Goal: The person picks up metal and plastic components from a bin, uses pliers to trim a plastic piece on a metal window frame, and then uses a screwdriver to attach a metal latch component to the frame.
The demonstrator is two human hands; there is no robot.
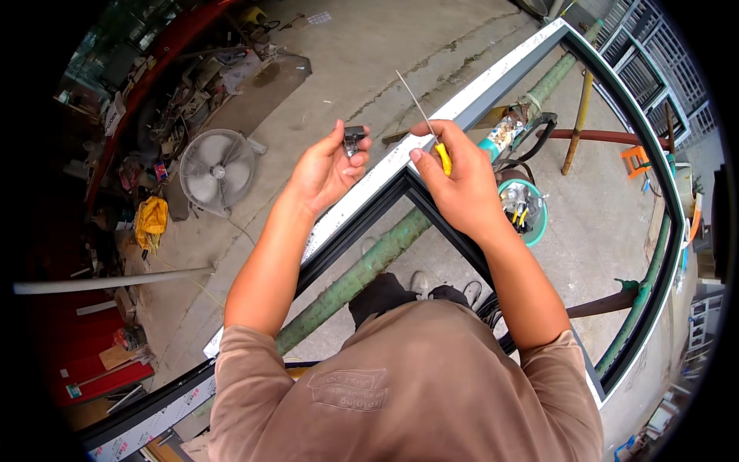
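My left hand (329,171) pinches a small black piece of hardware (353,141) between thumb and fingers, held up above the frame; its exact kind is too small to make out. In my right hand (459,175) is a screwdriver with a yellow handle (443,159), its long thin shaft (416,103) pointing up and away to the left. Both hands are over a large window frame (471,95), dark inside with a white film-covered outer face. The screwdriver tip is in the air, apart from the black piece.
Green pipes (389,248) support the frame from below. A teal bucket (546,219) of tools stands under it at right, an orange stool (636,162) farther right. A floor fan (218,171) and a yellow bag (152,222) are at left, near piled scrap (202,100).
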